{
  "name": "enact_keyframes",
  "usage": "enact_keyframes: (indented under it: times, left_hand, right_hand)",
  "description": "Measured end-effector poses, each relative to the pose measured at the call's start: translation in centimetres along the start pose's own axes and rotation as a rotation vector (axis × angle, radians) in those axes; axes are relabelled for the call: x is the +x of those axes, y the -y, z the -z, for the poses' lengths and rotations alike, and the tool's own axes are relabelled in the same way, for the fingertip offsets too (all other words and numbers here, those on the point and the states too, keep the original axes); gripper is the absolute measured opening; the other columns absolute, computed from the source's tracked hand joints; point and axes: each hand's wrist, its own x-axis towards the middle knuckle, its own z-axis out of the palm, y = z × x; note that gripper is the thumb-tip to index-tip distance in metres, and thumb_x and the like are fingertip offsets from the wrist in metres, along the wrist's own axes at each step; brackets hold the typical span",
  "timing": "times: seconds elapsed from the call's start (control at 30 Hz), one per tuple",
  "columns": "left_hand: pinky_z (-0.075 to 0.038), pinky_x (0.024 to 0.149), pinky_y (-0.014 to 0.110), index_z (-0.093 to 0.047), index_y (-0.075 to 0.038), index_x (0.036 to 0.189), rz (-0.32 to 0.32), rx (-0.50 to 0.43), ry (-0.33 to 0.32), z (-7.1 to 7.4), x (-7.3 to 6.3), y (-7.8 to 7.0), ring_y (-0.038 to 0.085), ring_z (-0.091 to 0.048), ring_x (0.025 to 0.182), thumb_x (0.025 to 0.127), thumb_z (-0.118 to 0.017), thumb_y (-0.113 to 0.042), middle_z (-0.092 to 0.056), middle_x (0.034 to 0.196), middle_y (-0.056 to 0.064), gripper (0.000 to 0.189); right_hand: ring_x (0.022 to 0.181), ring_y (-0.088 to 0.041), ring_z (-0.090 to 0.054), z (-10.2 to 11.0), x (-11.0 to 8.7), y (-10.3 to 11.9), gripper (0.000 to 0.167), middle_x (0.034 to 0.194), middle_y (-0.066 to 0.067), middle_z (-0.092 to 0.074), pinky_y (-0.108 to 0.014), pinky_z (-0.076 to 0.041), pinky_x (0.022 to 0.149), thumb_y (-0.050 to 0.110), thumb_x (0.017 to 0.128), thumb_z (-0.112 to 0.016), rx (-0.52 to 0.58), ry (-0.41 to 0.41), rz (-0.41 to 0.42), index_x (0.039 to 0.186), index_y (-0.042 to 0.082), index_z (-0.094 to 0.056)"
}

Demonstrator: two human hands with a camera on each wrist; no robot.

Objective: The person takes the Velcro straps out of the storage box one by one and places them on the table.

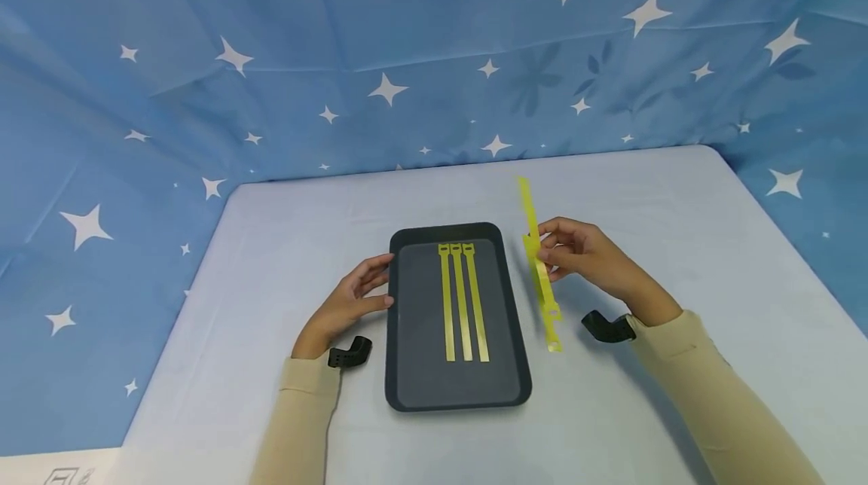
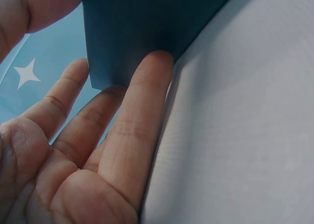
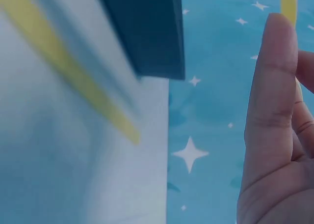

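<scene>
A dark rectangular tray (image 1: 427, 385) lies on the table. Inside it, three yellow cable ties (image 1: 464, 304) with slotted heads lie side by side, heads toward the far end. My left hand (image 1: 349, 303) rests against the tray's left wall, fingers relaxed; in the left wrist view its fingertips touch the tray's side (image 2: 127, 32). Right of the tray, my right hand (image 1: 576, 251) pinches one yellow cable tie (image 1: 527, 202) between thumb and fingers, above the table. Beneath it another yellow cable tie (image 1: 552, 338) lies on the table, partly hidden by the held one.
The white tabletop (image 1: 305, 229) has rounded far corners. Behind and left of it hangs a blue cloth (image 1: 420, 33) with white stars. Black bands (image 1: 350, 353) are worn at both wrists. A pale printed edge (image 1: 61, 470) shows at the lower left.
</scene>
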Motion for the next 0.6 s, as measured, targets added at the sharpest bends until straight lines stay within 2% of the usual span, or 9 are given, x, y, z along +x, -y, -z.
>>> enact_keyframes:
  times: [0.37,0.6]
  left_hand:
    - [-0.048,0.107,0.022,-0.034,0.001,0.167,-0.023,0.019,0.0,0.1,-0.1,-0.3,0.049,-0.032,0.157,0.1,-0.073,-0.006,-0.032,0.172,0.025,0.078]
    - [-0.047,0.11,0.025,-0.034,0.0,0.167,-0.009,0.026,-0.005,0.0,-0.1,-0.2,0.048,-0.032,0.157,0.1,-0.072,-0.005,-0.032,0.173,0.024,0.078]
  right_hand:
    - [0.079,-0.019,-0.075,1.4,-1.3,-1.6,0.038,0.099,-0.007,-0.073,-0.039,-0.066,0.074,0.0,0.106,-0.065,-0.042,-0.024,-0.087,0.137,-0.018,-0.051]
    - [0.079,-0.019,-0.076,2.2,-2.2,-2.2,0.042,0.099,-0.011,-0.073,-0.037,-0.066,0.074,0.0,0.104,-0.068,-0.051,-0.014,-0.195,0.137,-0.018,-0.051]
